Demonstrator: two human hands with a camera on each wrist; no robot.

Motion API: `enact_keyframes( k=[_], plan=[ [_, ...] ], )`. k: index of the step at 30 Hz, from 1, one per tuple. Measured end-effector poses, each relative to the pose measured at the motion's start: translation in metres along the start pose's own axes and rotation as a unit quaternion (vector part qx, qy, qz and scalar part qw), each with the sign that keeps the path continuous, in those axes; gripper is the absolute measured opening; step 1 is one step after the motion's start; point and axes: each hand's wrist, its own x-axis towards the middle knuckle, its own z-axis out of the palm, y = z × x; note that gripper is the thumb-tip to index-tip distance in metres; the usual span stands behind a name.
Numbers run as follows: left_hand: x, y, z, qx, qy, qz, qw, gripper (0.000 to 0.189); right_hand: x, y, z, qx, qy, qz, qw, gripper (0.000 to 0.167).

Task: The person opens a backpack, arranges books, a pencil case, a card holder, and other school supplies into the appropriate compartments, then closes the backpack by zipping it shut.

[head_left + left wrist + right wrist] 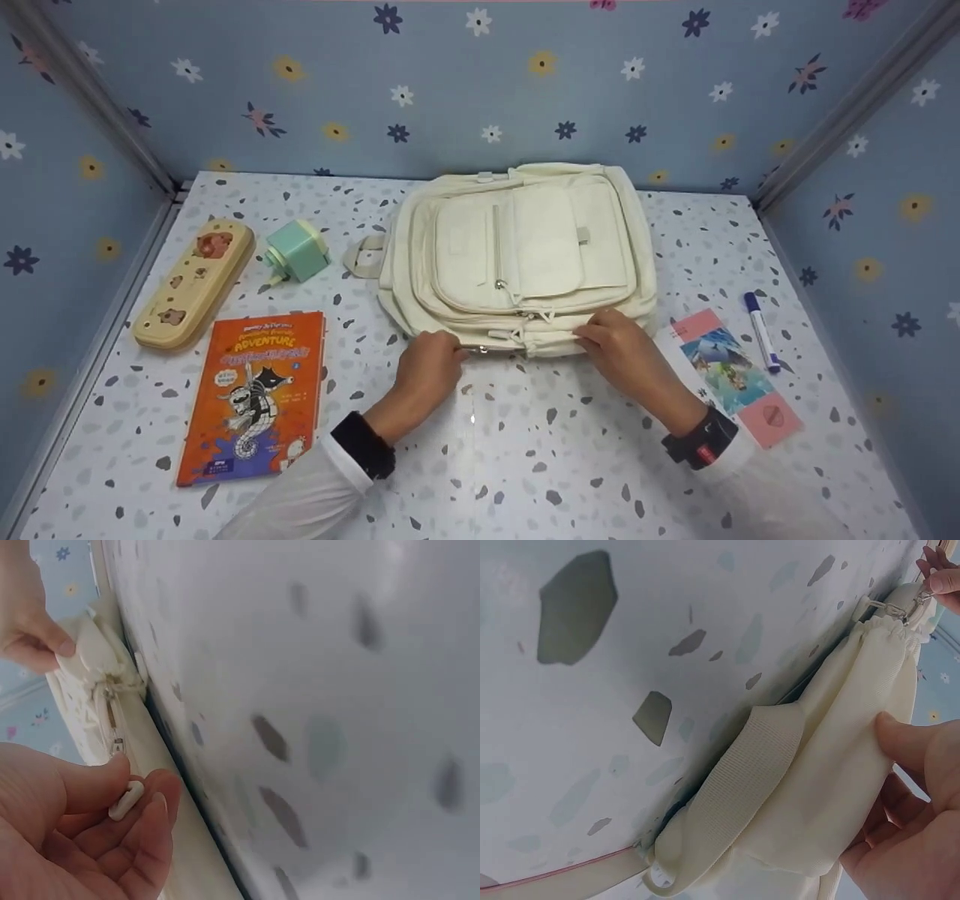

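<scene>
A cream backpack (544, 240) lies flat on the speckled table, its front pockets facing up. At its near side, my left hand (429, 369) pinches a zipper pull (127, 800) between thumb and fingers, close to the zipper slider (118, 745). Further right along that same side, my right hand (628, 361) grips the bag's fabric, thumb on top and fingers curled beneath. The zipper stretches between the two hands, and part of it looks parted near the left one. A webbing strap (742, 780) hangs beside the right hand in the right wrist view.
To the left are a yellow pencil case (195, 285), a green pencil sharpener (298, 251) and an orange book (255, 397). A pink-ended card (731, 367) and a blue-capped marker (763, 334) lie on the right. Flowered panels (480, 90) enclose the table's back and sides.
</scene>
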Motion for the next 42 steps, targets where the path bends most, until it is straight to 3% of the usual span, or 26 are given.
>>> enact_keyframes(
  k=[8,13,19,26,37,42],
  plan=[
    [0.0,-0.023,-0.018,-0.031,0.007,-0.026,0.9992,0.007,0.0,0.003,-0.001,0.002,0.004,-0.017,0.9999,0.019],
    [0.001,-0.043,-0.033,-0.035,0.011,-0.05,0.9981,0.009,-0.003,0.003,-0.001,0.017,0.003,-0.003,0.9998,0.019],
    [0.006,-0.062,-0.05,-0.005,0.024,-0.069,0.9974,0.016,-0.005,0.004,-0.003,0.02,0.003,0.011,0.9997,0.017],
    [0.016,-0.068,-0.061,0.001,0.018,-0.077,0.9968,0.015,-0.004,0.003,-0.003,0.016,-0.011,0.011,0.9998,0.018],
    [0.039,-0.077,-0.075,0.072,0.046,-0.06,0.9946,0.015,-0.004,0.001,-0.003,0.015,-0.011,0.001,0.9998,0.018],
    [0.034,-0.079,-0.078,0.091,0.037,-0.049,0.994,0.015,-0.003,0.0,-0.002,0.016,-0.02,0.011,0.9996,0.017]
  ],
)
